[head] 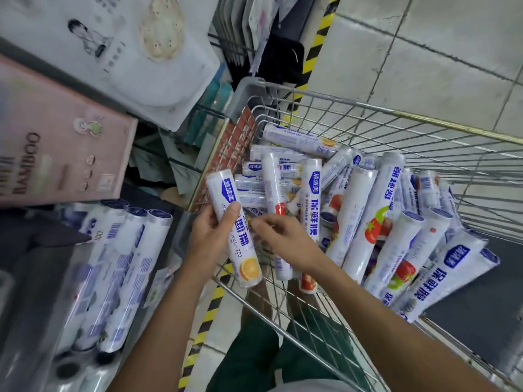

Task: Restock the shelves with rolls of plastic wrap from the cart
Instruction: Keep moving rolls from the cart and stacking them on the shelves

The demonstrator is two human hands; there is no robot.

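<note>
Bright, even light, faint sheen on the held roll (244, 250), smeared blur at left, wide-angle curving at edges.

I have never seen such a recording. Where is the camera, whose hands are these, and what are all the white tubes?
There is no machine here. One camera sits on a person's head and looks down, so you see that person's own two bare arms. The left hand grips one roll of plastic wrap with an orange slice printed on it. The right hand reaches beside that roll with relaxed fingers and holds nothing that I can see. The wire shopping cart is filled with many more rolls, lying in a loose heap. At the lower left, blurred, similar rolls are lined up side by side on a shelf. A pale tiled floor shows at the upper right.
</note>
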